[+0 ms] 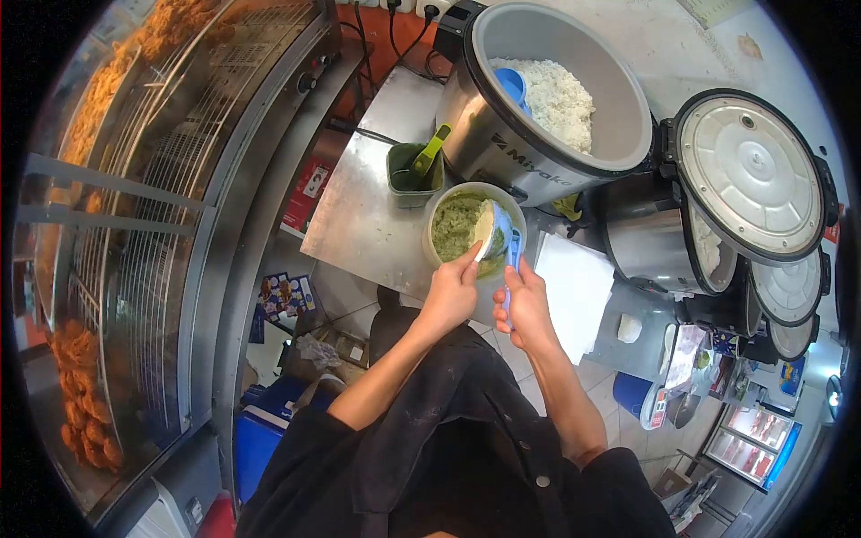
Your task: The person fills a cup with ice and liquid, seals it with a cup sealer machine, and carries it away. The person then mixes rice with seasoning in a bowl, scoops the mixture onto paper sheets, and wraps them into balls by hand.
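Note:
My left hand (451, 294) is closed on the end of a pale cream spoon-like utensil (484, 226), whose head is over a round tub (431, 235). In my right hand (527, 309) is the handle of a blue scoop (514, 247), and its head meets the pale utensil above the tub. Coarse green mash (456, 229) fills much of the tub. How much mash lies on either utensil is hard to make out. Just behind the tub, a square dark green container (414, 190) holds a lime-green handled utensil (432, 151).
A large rice cooker (502, 148) with white rice (560, 99) and a blue cup stands behind the steel table (345, 211). Another cooker (650, 238) with a raised lid (753, 161) is at right. White paper (574, 291) lies nearby; a fried-chicken display cabinet (202, 242) lines the left.

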The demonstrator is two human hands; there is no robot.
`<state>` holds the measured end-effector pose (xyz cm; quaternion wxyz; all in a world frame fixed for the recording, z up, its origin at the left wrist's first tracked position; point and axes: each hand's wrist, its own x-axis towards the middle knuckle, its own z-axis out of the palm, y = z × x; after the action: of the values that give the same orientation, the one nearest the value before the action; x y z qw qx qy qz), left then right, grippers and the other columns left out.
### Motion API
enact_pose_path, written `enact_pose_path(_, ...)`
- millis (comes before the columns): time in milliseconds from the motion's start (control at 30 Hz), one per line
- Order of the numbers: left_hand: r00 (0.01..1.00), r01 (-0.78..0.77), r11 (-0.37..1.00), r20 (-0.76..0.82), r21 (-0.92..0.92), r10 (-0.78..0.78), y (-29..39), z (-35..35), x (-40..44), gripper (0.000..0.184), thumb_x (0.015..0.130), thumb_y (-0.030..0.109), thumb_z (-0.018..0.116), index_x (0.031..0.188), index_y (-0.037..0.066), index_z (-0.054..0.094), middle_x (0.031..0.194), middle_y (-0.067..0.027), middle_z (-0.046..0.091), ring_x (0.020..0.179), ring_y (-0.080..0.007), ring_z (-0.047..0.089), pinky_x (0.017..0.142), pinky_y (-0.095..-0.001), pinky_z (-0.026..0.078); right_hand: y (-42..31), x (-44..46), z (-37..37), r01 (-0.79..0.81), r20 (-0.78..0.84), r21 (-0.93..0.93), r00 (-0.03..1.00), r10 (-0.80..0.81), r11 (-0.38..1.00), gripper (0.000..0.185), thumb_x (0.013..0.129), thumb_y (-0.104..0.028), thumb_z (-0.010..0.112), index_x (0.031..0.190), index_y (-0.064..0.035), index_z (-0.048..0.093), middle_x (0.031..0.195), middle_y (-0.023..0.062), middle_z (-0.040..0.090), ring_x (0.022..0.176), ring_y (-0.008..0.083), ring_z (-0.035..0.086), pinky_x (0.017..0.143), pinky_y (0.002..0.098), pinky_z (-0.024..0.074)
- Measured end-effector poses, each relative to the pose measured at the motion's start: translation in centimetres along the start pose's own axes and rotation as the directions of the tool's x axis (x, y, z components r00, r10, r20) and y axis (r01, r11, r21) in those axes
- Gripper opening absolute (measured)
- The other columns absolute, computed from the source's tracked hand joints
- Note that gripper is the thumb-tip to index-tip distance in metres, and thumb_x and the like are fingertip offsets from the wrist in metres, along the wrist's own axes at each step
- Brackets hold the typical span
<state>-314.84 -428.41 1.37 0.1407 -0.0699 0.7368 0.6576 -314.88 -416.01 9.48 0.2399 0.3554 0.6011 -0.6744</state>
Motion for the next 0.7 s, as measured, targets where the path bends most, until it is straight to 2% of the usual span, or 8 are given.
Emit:
enact_pose_path(100,0.996,-0.09,0.996,-0.025,0.014,0.091,-0.3,-0.2,-0.2,0.039,0.099,0.012,0.048,0.137,0.008,0.055,0.088,-0.0287,0.066,0.076,-0.0221,0.066,0.072,-0.0366,0.049,0.1,0.8,-0.3,0.001,0.004,0.045,1.0,-0.001,0.999,0.04,0.105,-0.025,0.041,0.145,-0.0179,0.037,0.068,0.002,0.046,0.044,0.0093,0.039,0.035,0.0236,0.0272)
enact_pose_path(200,0.995,0.071,0.997,0.074,-0.042,-0.068,1.4,-0.8,-2.8,0.039,0.099,0.012,0.048,0.137,0.008,0.055,0.091,-0.0293,0.066,0.077,-0.0223,0.066,0.074,-0.0369,0.05,0.2,1.3,-0.2,0.049,-0.001,0.088,0.999,-0.049,0.995,0.042,0.106,-0.025,0.04,0.147,-0.0195,0.035,0.068,0.0018,0.046,0.043,0.0091,0.038,0.034,0.0235,0.0267)
enact_pose_path(333,0.995,0.088,0.996,-0.046,-0.022,-0.089,3.5,-0.8,-1.7,0.04,0.099,0.011,0.048,0.138,0.01,0.055,0.089,-0.0309,0.065,0.072,-0.0247,0.066,0.072,-0.0355,0.05,0.8,0.8,0.3,0.028,0.029,0.088,0.999,-0.03,0.996,0.043,0.106,-0.024,0.041,0.148,-0.0205,0.033,0.068,0.0021,0.045,0.042,0.0095,0.039,0.033,0.0238,0.0276)
enact_pose_path(433,0.982,-0.093,0.996,-0.167,0.014,0.094,2.6,0.0,-0.6,0.04,0.099,0.011,0.047,0.138,0.011,0.055,0.087,-0.0318,0.064,0.068,-0.0273,0.065,0.069,-0.0364,0.05,1.3,0.9,0.5,0.033,0.046,0.088,0.998,-0.037,0.996,0.045,0.105,-0.022,0.041,0.149,-0.0213,0.032,0.068,0.0023,0.045,0.042,0.0096,0.039,0.032,0.0238,0.0283)
enact_pose_path(533,0.983,-0.014,0.999,-0.18,0.032,0.02,2.3,-0.2,-0.4,0.039,0.098,0.01,0.047,0.137,0.009,0.056,0.086,-0.0332,0.062,0.068,-0.0315,0.066,0.069,-0.0379,0.05,1.6,0.3,0.6,0.027,0.063,0.081,0.997,-0.032,0.996,0.046,0.105,-0.022,0.041,0.151,-0.022,0.031,0.067,0.0022,0.045,0.042,0.0096,0.039,0.032,0.0236,0.0287)
enact_pose_path(633,0.979,0.088,0.996,-0.185,0.027,-0.081,2.8,-1.3,-0.4,0.039,0.098,0.01,0.048,0.135,0.008,0.057,0.108,-0.0311,0.066,0.104,-0.0355,0.068,0.088,-0.0375,0.05,0.9,-0.8,0.6,0.064,0.087,0.093,0.994,-0.072,0.994,0.047,0.106,-0.022,0.041,0.151,-0.0223,0.03,0.067,0.0023,0.045,0.042,0.0098,0.04,0.032,0.0235,0.0289)
enact_pose_path(700,0.983,0.169,0.981,-0.084,0.093,-0.162,4.0,-2.3,-1.8,0.038,0.097,0.011,0.049,0.134,0.008,0.057,0.103,-0.0317,0.066,0.101,-0.0381,0.068,0.086,-0.0388,0.051,0.5,-0.8,0.2,0.088,0.095,0.136,0.99,-0.102,0.987,0.044,0.106,-0.024,0.042,0.149,-0.0219,0.032,0.067,0.0023,0.045,0.043,0.0097,0.04,0.032,0.0233,0.0286)
